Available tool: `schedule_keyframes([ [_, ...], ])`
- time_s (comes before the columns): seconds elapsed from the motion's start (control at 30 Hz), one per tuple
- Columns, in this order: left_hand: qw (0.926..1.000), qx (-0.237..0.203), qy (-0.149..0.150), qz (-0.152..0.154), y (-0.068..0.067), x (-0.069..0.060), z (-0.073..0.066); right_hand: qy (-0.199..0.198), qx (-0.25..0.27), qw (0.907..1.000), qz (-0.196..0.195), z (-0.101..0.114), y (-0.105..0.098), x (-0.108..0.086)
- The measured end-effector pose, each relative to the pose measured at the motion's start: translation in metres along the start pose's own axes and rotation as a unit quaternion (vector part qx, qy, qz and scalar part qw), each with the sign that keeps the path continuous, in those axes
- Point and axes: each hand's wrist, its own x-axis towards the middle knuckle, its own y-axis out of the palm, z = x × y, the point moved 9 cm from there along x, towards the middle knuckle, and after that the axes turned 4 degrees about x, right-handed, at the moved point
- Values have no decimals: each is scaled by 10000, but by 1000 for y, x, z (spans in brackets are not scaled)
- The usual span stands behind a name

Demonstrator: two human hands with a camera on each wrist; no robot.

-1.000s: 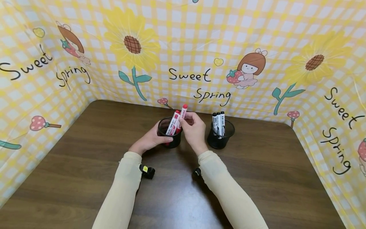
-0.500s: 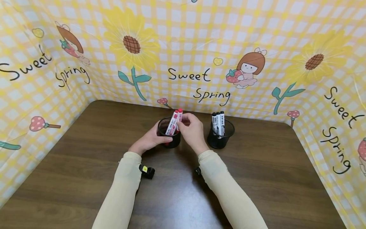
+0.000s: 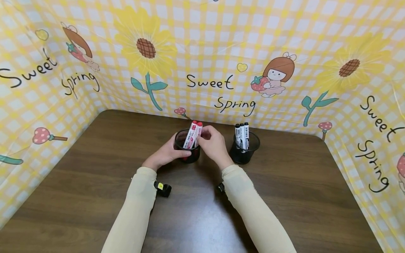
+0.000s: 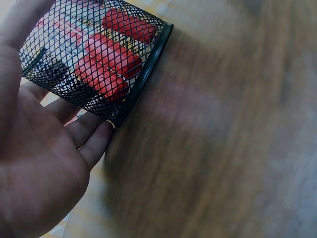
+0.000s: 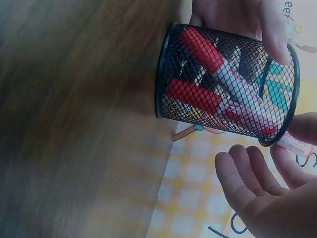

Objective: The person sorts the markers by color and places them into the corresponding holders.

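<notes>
My left hand (image 3: 164, 150) grips a black mesh pen cup (image 3: 195, 155), with its thumb across the near side. Red-ended whiteboard markers (image 3: 190, 138) stand in this cup, leaning right at the top. The thumb and index finger of my right hand (image 3: 215, 142) pinch the rightmost red marker (image 3: 199, 130) near its upper part, at the cup's right rim. Through the mesh in the left wrist view, several red caps (image 4: 111, 54) lie at the bottom. In the right wrist view, the pinched marker (image 5: 295, 145) pokes out past the rim, and the other right fingers are spread beside the cup.
To the right stands a second black mesh cup (image 3: 241, 157) holding black-ended whiteboard markers (image 3: 242, 135). Both cups are on a brown wooden table (image 3: 95, 189). A yellow checked cloth (image 3: 202, 45) with printed flowers hangs behind and along both sides.
My right hand has lowered the pinched red marker into the left cup, so its end now stands about level with the other red markers. My left hand has kept its place.
</notes>
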Motion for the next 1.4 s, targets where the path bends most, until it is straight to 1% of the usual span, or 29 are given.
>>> schedule_keyframes([
  [0.2, 9999, -4, -160, -42, -1, -1, 1, -40, 120, 9999, -117, -3, -3, 0],
  [0.47, 10000, -9, -92, 3, 0, 0, 0, 150, 138, 9996, -193, -10, -8, -3],
  [0.6, 10000, -5, -85, -2, 1, 1, 0, 271, 75, 9995, -105, -13, -9, -6],
  [0.77, 10000, 62, -55, -22, 1, 3, -1, 397, 7, 9990, 216, -16, -7, -10],
  [0.87, 9997, 141, -129, -147, -1, 3, -1, 445, -61, 9982, 388, -17, -5, -13],
  [1.03, 9968, 499, -290, -549, -5, 4, -5, 532, -225, 9969, 539, -17, -4, -16],
  [1.1, 9940, 738, -369, -714, -6, 4, -8, 568, -280, 9962, 603, -17, -2, -17],
  [1.2, 9900, 982, -520, -867, -7, 3, -10, 626, -390, 9948, 703, -19, -1, -19],
  [1.3, 9846, 1151, -728, -1095, -10, 2, -9, 660, -479, 9936, 780, -22, 1, -20],
  [1.4, 9773, 1332, -912, -1370, -14, 0, -6, 691, -595, 9920, 874, -24, 2, -22],
])
